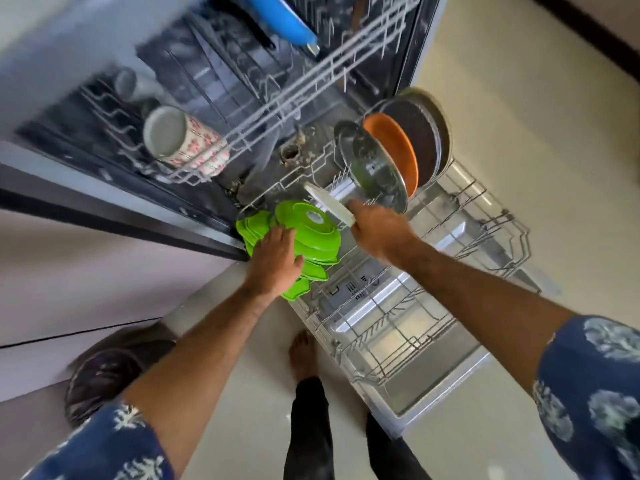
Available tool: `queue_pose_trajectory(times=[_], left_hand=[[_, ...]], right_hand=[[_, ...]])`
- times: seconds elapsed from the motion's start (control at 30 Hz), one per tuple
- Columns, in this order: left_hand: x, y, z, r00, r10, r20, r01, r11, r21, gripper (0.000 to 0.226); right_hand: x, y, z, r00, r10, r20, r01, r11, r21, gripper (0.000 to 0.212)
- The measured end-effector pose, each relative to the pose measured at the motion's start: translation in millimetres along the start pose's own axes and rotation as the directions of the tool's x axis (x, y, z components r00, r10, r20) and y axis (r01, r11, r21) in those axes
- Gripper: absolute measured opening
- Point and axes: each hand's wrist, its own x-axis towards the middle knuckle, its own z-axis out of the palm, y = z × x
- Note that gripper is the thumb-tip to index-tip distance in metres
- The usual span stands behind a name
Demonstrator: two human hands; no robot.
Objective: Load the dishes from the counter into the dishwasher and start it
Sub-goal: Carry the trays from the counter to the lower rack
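Dishwasher [194, 81] seen from above, door down and both wire racks pulled out. The left hand [277, 261] holds a stack of bright green plastic plates [311, 233] over the near corner of the lower rack [398, 317], palm spread on the stack and fingers curled at its edge. The plates have wavy, scalloped rims; the top one lies upside down, showing a round raised foot with a pale label. Several plates are stacked, but the exact number cannot be told.

The right hand [377, 230] grips one white plate [329, 207] by its rim, tilted on edge just above the rack tines, between the green stack and the dishes already standing there.

Four round pieces stand upright in a row at the far end of the lower rack: one steel lid or plate [374, 168] nearest the hand, one orange plate [394, 147], one dark pan [419, 140] and one larger metal dish [440, 112] behind it.

The upper rack [277, 98] carries one mug with a red pattern [187, 142] lying on its side, and one blue item [280, 19] at the back, blurred.

One bare foot [303, 355] stands on the pale floor beside the door.
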Motion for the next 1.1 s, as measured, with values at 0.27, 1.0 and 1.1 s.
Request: queue_pose_trajectory(times=[0.27,1.0,1.1], left_hand=[[37,-33,34,0.998,-0.003,-0.063,0.014,0.983,0.181,0.079],[-28,-21,-7,1.000,0.006,0.004,-0.006,0.981,0.196,0.085],[-86,-2,-31,1.000,-0.029,-0.007,0.030,0.983,0.183,0.085]], right_hand=[[66,-50,72,0.994,-0.089,-0.057,0.077,0.981,-0.180,0.037],[10,-23,51,0.978,-0.128,0.166,0.082,0.963,0.257,0.070],[-42,-42,27,0.963,-0.179,0.203,0.152,0.978,0.139,0.073]])
